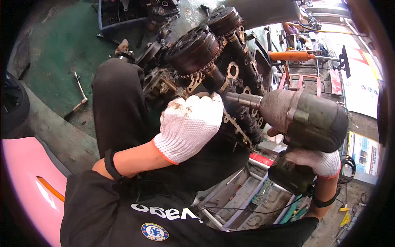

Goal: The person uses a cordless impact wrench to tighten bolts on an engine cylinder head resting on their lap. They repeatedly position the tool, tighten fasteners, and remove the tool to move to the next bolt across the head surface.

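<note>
A greasy engine cylinder head (242,133) stands in front of my knees, with a dark round cam gear (193,49) and a second cam gear (222,19) at its far end. My left hand (189,123), in a white knitted glove with dirty knuckles, is closed against the engine's near side; whatever its fingers grip is hidden. My right hand (319,162), gloved too, holds a bulky cordless impact wrench (317,119) by its handle. The wrench lies sideways, its long socket (247,100) pointing left at the engine close to my left fingertips. Contact at the socket's tip cannot be made out.
A blue-edged tray of parts (123,20) sits at the far left. A ratchet-like tool (80,92) lies on the green floor. Pink bodywork (33,177) is at near left. An orange cylinder (292,56) stands beyond the wrench, and a metal-framed rack (230,206) below it.
</note>
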Tool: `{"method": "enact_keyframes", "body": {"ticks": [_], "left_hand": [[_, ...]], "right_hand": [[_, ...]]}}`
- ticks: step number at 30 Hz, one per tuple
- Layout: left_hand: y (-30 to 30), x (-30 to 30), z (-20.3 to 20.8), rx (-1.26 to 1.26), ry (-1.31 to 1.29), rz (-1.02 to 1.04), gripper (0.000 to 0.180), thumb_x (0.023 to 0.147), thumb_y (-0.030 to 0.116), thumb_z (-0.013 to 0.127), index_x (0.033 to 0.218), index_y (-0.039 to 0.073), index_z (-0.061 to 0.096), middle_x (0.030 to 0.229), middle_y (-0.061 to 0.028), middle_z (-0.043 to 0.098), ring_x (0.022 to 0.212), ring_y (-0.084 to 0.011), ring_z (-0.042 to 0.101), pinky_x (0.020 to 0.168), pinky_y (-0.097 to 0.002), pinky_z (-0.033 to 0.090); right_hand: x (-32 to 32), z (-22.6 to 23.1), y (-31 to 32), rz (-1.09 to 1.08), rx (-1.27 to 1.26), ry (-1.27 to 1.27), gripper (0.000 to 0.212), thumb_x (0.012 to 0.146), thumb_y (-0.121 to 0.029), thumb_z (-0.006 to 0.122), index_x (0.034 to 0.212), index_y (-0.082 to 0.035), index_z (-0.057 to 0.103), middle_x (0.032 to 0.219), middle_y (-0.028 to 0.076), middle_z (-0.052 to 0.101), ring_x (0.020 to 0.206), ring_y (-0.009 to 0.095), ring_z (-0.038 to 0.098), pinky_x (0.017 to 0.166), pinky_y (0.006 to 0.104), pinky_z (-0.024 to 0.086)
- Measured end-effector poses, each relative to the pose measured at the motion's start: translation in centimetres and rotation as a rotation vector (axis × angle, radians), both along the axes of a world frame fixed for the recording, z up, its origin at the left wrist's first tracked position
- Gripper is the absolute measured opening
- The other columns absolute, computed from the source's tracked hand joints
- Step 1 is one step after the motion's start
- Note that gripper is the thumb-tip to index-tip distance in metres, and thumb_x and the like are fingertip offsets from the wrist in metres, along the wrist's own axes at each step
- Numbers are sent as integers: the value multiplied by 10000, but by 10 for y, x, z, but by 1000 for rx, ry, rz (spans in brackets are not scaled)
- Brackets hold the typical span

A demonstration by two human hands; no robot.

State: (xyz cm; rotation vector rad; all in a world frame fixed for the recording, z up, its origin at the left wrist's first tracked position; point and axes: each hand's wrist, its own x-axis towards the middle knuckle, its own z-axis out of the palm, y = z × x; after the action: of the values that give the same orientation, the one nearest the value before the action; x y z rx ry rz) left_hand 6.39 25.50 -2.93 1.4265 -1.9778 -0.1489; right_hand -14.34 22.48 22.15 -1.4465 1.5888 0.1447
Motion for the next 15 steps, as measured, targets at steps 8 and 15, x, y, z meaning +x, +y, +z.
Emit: {"method": "enact_keyframes", "body": {"ticks": [8,15], "left_hand": [[4,13,17,130,542,-71,392,957,141,678,1340,93,608,885,-86,674,761,-257,680,729,-351,558],[17,30,43,782,1613,-417,653,1029,-62,485,1618,35,218,1336,-190,603,1126,-230,645,998,-369,534]], "right_hand": [[-35,-22,78,-270,-357,-304,1110,672,-82,938,1595,-97,321,1300,246,646,1074,309,686,842,333,554],[-54,-88,126,-813,-45,-785,526,849,-97,798,1303,5,554,1039,186,710,846,221,698,702,351,600]]}}
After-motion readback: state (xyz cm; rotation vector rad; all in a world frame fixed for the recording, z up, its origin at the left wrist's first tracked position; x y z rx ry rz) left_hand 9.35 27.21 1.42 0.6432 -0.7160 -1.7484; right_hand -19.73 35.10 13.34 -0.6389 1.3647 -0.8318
